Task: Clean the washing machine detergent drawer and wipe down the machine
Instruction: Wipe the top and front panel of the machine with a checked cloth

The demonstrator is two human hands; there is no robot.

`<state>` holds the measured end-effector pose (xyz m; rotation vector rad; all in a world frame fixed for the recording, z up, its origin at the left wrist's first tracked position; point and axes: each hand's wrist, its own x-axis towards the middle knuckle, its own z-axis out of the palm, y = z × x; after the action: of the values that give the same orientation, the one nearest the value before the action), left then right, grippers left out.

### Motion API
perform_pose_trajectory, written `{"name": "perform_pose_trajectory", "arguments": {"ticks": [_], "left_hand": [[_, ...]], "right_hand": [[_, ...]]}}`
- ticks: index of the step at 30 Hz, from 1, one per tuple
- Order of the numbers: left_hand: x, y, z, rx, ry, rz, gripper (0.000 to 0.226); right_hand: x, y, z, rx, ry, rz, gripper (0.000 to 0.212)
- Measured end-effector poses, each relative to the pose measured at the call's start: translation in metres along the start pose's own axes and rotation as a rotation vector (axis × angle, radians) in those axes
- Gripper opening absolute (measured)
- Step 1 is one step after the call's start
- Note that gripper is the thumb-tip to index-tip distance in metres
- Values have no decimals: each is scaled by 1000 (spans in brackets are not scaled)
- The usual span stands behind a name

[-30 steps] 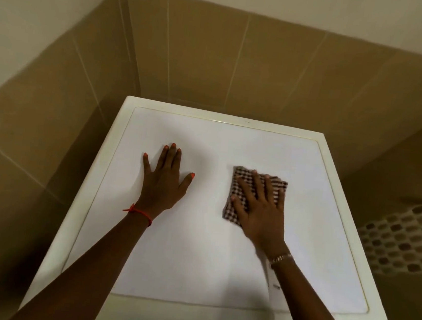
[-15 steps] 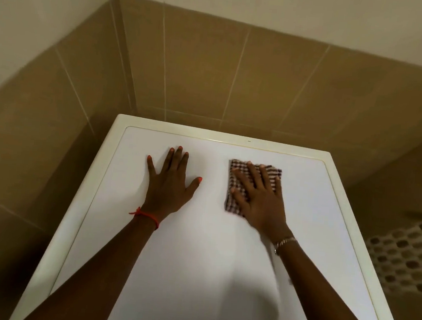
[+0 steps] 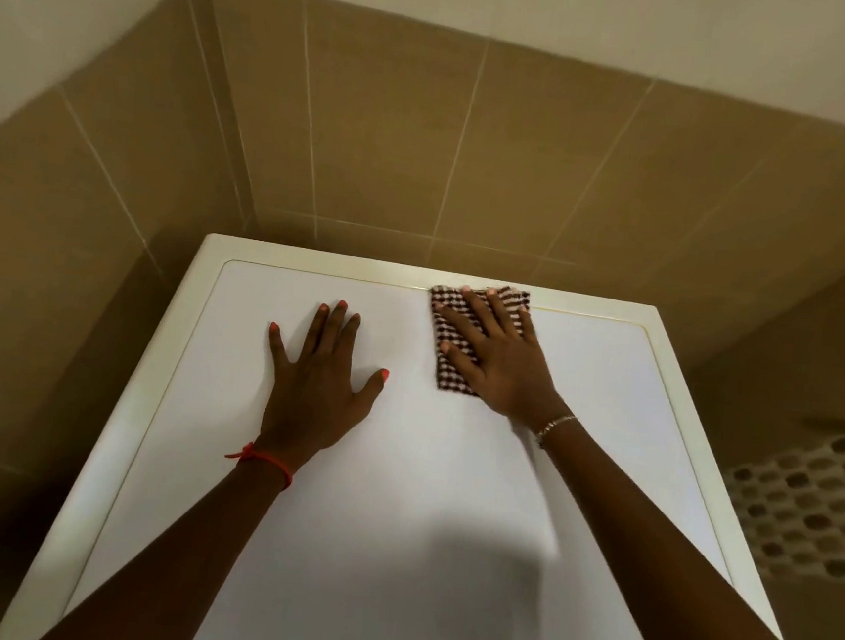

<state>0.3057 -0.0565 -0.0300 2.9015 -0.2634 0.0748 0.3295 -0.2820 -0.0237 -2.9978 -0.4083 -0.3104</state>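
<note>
In the head view, the right hand lies flat and spread, fingers straight and slightly fanned, pressing down on a folded brown-and-white checked cloth. It grasps nothing; the palm and fingers simply pin the cloth to the white top of the washing machine. The cloth sits in the upper middle of the frame, a little right of centre, its far edge lapping onto the cream rim at the back of the machine. Its left side and near corner show past the thumb, and the fingertips reach almost to its far edge. The right forearm runs from the lower right corner up to the hand, with a thin chain bracelet at the wrist.

The left hand is also released and flat, palm down on the bare top to the left of the cloth and apart from it, thumb stretched out toward the right. Its forearm comes up from the lower left, with a red string bracelet tied at the wrist.

Brown wall tiles fill the upper part of the frame behind the machine.
</note>
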Motion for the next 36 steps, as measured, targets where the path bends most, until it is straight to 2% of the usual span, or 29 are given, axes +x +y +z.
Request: {"name": "perform_pose_trajectory", "arguments": {"ticks": [3, 6, 11, 14, 19, 24, 27, 31, 34, 36], "left_hand": [[0, 0, 3, 8, 23, 7, 90], [0, 0, 4, -4, 29, 8, 87], [0, -1, 2, -30, 29, 17, 84], [-1, 0, -1, -44, 25, 16, 84], [-5, 2, -1, -21, 34, 6, 84], [-3, 3, 1, -6, 26, -8, 86], [-2, 1, 0, -13, 21, -3, 85], [-2, 2, -1, 0, 5, 3, 86], [-8, 7, -1, -1, 7, -13, 85], [-17, 18, 0, 5, 24, -2, 87]], "right_hand": [[10, 35, -4, -21, -53, 231, 72], [34, 45, -4, -58, -140, 376, 64], [22, 47, -6, -58, -129, 192, 78], [-14, 66, -16, -48, -104, 119, 72], [-51, 117, -27, -49, -100, 321, 76], [-19, 149, -23, -127, -186, 564, 54], [-11, 135, -22, -100, -204, 453, 54], [-64, 119, -34, -28, -172, 242, 75], [-102, 130, -42, -113, -164, 301, 84], [-95, 130, -43, -152, -200, 426, 84]]}}
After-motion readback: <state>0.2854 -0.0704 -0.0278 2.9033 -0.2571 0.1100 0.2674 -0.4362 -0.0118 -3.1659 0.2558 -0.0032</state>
